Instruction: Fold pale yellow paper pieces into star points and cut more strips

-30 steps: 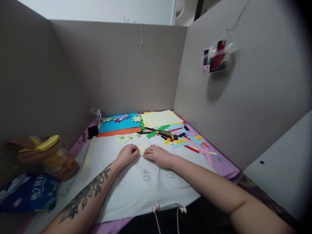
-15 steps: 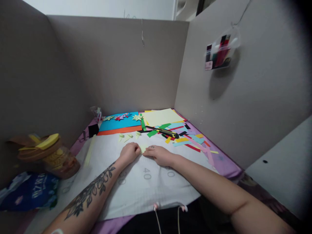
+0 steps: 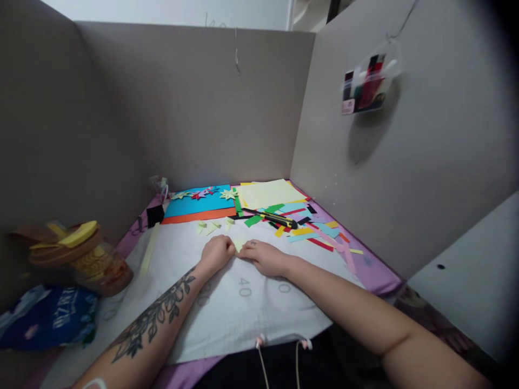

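Note:
A small piece of pale yellow paper [image 3: 239,245] lies on the white sheet, between my two hands. My left hand [image 3: 219,252] is curled, with its thumb and fingertips closed on the paper's left edge. From the other side, the fingers of my right hand [image 3: 263,257] press together on its right edge; part of the paper is covered by the fingertips. Just beyond my hands sit several small folded pale yellow paper pieces [image 3: 213,227]. Farther back, paper stars [image 3: 198,195] rest on blue paper [image 3: 203,205].
A yellow-and-black utility knife [image 3: 279,219] lies among coloured paper strips [image 3: 316,232] at right. Behind it is a stack of pale yellow sheets [image 3: 270,193]. On the left stand a lidded cup [image 3: 105,267] and a blue packet [image 3: 52,316]. Grey panels [image 3: 194,108] enclose the table.
Both hands stay at the pale yellow paper with only a tiny shift of the fingers. The view has tilted very slightly.

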The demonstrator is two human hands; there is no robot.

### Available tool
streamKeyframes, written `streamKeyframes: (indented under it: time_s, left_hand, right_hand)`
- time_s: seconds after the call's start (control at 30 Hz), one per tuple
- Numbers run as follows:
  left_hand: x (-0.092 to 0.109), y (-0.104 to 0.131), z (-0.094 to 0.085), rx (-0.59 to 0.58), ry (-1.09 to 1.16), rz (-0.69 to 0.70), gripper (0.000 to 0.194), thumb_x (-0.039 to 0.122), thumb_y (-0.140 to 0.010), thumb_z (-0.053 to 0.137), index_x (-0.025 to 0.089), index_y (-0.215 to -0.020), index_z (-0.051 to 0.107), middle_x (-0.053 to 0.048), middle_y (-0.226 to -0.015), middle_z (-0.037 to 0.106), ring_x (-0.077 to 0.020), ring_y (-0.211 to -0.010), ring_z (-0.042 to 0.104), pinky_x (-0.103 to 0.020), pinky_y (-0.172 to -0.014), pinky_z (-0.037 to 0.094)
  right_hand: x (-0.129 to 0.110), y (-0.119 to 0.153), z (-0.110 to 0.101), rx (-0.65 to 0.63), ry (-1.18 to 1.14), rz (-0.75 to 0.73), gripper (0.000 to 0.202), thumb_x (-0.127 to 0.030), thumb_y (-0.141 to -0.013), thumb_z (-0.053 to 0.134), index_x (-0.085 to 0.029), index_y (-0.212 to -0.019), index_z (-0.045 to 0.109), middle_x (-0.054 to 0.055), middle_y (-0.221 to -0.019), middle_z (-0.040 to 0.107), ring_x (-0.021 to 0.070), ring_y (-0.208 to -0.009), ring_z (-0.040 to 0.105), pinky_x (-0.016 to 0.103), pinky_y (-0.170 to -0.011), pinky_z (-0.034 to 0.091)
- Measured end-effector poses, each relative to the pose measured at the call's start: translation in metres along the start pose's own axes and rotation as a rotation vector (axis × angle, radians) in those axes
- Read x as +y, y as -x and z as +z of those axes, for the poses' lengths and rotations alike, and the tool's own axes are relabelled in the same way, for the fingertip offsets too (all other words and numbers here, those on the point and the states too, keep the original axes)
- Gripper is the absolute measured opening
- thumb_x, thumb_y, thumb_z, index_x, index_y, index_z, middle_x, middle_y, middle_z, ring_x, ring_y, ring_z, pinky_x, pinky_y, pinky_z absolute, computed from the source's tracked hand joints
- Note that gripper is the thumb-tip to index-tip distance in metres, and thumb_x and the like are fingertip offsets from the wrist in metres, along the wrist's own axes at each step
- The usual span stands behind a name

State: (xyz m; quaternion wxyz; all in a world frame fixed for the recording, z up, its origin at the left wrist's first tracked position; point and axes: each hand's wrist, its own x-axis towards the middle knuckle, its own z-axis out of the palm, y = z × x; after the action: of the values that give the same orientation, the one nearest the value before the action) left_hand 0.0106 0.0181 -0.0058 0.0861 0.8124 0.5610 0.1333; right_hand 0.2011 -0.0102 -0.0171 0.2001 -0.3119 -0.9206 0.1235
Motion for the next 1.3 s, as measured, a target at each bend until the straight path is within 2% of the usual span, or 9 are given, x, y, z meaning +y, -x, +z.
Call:
streamKeyframes:
  time_s: [0.37,0.47,0.6,0.77,0.93,1.03,1.1,1.17,1.3]
  left_hand:
    - [0.004,0.003,-0.001,0.014,-0.009,-0.032,0.014,0.024,-0.076,0.049,0.017,-0.071,0.060,-0.006,-0.079,0.064,-0.0190,-0.076,0.057,-0.027,-0.066,0.040]
    - [-0.008,0.000,-0.001,0.045,0.109,-0.037,0.011,0.024,-0.075,0.051,0.018,-0.080,0.058,-0.004,-0.078,0.062,-0.0169,-0.072,0.056,-0.026,-0.062,0.039]
    - [-0.030,-0.003,0.000,0.100,0.357,-0.023,0.020,0.021,-0.075,0.052,0.018,-0.095,0.054,0.000,-0.077,0.061,-0.0148,-0.069,0.056,-0.025,-0.064,0.041]
    - [-0.036,0.001,0.002,0.154,0.486,0.022,0.013,0.018,-0.078,0.045,0.018,-0.088,0.053,0.000,-0.077,0.060,-0.0145,-0.071,0.056,-0.025,-0.067,0.043]
    - [-0.028,0.009,0.002,0.161,0.399,0.127,0.012,0.016,-0.078,0.044,0.018,-0.085,0.054,-0.001,-0.078,0.059,-0.0151,-0.073,0.054,-0.026,-0.067,0.041]
    - [-0.026,0.012,0.002,0.162,0.350,0.174,0.013,0.014,-0.077,0.045,0.018,-0.084,0.055,-0.003,-0.081,0.060,-0.0159,-0.076,0.054,-0.026,-0.068,0.041]
    - [-0.026,0.014,0.002,0.160,0.332,0.180,0.013,0.015,-0.078,0.045,0.017,-0.083,0.057,-0.004,-0.082,0.061,-0.0166,-0.077,0.055,-0.026,-0.070,0.041]
    - [-0.024,0.016,0.001,0.152,0.323,0.173,0.013,0.018,-0.079,0.046,0.017,-0.085,0.058,-0.004,-0.083,0.061,-0.0171,-0.078,0.055,-0.027,-0.070,0.041]
    - [-0.019,0.022,-0.002,0.084,0.338,0.157,0.019,0.023,-0.078,0.049,0.018,-0.094,0.058,-0.003,-0.081,0.062,-0.0165,-0.072,0.055,-0.025,-0.064,0.040]
  right_hand:
    - [-0.006,0.001,-0.001,0.007,0.065,-0.025,0.032,-0.020,-0.085,0.050,-0.020,-0.116,0.061,0.009,-0.105,0.058,0.0206,-0.099,0.051,0.036,-0.089,0.043]
    - [-0.011,-0.005,-0.002,-0.028,0.146,0.024,0.032,-0.026,-0.086,0.053,-0.023,-0.117,0.061,0.009,-0.103,0.056,0.0216,-0.096,0.050,0.037,-0.085,0.042]
    - [-0.018,-0.020,0.000,-0.078,0.243,0.101,0.034,-0.034,-0.086,0.054,-0.026,-0.119,0.060,0.009,-0.098,0.054,0.0220,-0.090,0.047,0.036,-0.079,0.041]
    - [-0.016,-0.032,0.008,-0.051,0.233,0.132,0.035,-0.039,-0.085,0.054,-0.028,-0.118,0.060,0.008,-0.095,0.054,0.0226,-0.090,0.046,0.036,-0.079,0.039]
    - [0.004,-0.023,0.009,0.137,-0.084,0.145,0.033,-0.019,-0.088,0.046,-0.018,-0.120,0.053,0.005,-0.088,0.059,0.0183,-0.086,0.050,0.032,-0.079,0.041]
    - [0.018,-0.013,0.002,0.258,-0.133,0.115,0.026,-0.005,-0.078,0.046,-0.017,-0.096,0.061,0.005,-0.085,0.060,0.0191,-0.087,0.051,0.034,-0.079,0.043]
    - [0.022,-0.008,-0.001,0.267,-0.110,-0.008,0.029,0.003,-0.069,0.046,-0.018,-0.078,0.063,0.005,-0.087,0.062,0.0204,-0.092,0.050,0.037,-0.083,0.042]
    - [0.022,-0.006,-0.004,0.248,-0.087,-0.125,0.032,0.006,-0.063,0.045,-0.020,-0.072,0.062,0.005,-0.091,0.063,0.0216,-0.097,0.049,0.039,-0.087,0.041]
    - [0.018,-0.008,-0.005,0.192,-0.022,-0.215,0.032,0.002,-0.065,0.048,-0.020,-0.085,0.059,0.007,-0.101,0.061,0.0229,-0.102,0.048,0.041,-0.089,0.042]
